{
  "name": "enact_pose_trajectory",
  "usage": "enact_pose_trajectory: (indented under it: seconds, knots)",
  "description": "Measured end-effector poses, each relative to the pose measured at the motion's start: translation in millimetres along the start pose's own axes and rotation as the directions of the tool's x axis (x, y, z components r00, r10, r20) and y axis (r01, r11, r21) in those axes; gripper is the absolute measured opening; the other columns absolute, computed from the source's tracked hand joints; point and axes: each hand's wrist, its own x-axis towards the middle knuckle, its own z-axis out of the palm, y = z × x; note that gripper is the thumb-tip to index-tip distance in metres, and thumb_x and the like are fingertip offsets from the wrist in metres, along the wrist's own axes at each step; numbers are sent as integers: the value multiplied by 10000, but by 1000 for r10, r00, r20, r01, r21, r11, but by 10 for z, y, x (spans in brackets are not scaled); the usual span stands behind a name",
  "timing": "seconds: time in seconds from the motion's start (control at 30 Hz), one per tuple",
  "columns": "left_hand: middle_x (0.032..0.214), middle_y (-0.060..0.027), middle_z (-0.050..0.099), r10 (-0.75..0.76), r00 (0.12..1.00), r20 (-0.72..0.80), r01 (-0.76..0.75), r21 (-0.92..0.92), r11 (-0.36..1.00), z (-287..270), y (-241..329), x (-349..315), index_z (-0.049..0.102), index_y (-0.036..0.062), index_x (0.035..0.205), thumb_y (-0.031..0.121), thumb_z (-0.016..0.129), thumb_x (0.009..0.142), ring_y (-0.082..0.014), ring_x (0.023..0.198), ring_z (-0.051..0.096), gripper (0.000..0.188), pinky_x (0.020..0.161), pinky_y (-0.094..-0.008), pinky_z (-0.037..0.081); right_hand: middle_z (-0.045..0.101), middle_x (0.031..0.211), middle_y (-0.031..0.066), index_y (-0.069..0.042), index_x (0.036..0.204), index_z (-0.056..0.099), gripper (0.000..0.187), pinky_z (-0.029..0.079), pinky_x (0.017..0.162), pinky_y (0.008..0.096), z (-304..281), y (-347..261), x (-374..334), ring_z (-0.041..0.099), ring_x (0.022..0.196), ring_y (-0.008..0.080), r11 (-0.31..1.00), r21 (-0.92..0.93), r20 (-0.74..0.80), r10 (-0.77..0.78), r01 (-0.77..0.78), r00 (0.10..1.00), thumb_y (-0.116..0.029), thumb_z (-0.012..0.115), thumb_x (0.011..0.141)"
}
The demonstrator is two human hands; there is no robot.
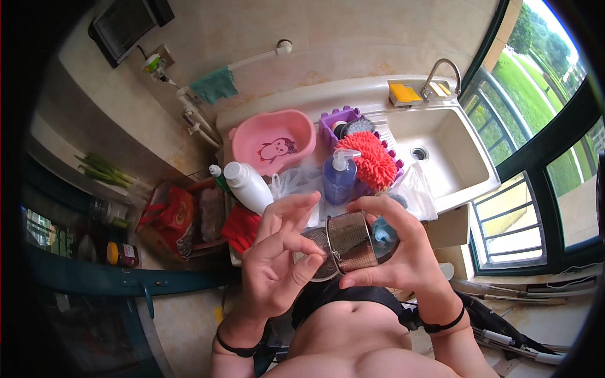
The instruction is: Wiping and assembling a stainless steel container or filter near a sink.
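In front of my belly I hold a small cylindrical metal mesh strainer [354, 242] tilted on its side. My right hand [406, 252] grips its body, thumb below and fingers above. A round mesh lid [322, 269] hangs open at its left side, with a small wire catch or hinge between them. My left hand [274, 268] pinches at the lid's edge with thumb and forefinger, its other fingers raised. Just beyond my hands stand a blue pump bottle [339, 183] and a white bottle [250, 189] lying at a slant.
A pink basin [242, 142] sits at the counter's left, beside a purple basket [328, 126] and a red chenille mitt [365, 160]. The white sink [444, 135] has a curved faucet [449, 62] and a yellow sponge [406, 92]. Clear plastic bags [419, 192] lie near the sink.
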Motion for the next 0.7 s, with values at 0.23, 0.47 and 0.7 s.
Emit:
enact_pose_trajectory:
  seconds: [0.23,0.47,0.7]
  knots:
    - [1508,-234,411,-87,992,90,92,-48,995,-57,6,-27,745,23,923,27,772,879,-377,1471,364,52,1235,-523,237,668,1120,93,9,1268,634,950,463,904,359,-86,55,21,584,963,206,998,53,98,18,-23,995,-420,1022,515]
    - [1527,-229,403,-105,983,151,122,-110,986,-113,-44,-48,753,22,945,-11,781,857,-365,1477,366,98,1213,-506,280,657,1052,120,9,1269,630,883,508,897,367,-86,44,45,631,952,246,999,35,118,-36,32,992,-376,1005,569]
    - [1511,-184,437,-252,886,389,264,22,964,-278,-115,-83,745,2,1000,218,593,1046,-303,1398,460,268,1177,-408,340,682,1134,149,22,1264,625,872,499,968,391,-61,217,47,657,1093,261,986,150,208,40,-72,977,-394,1001,595]
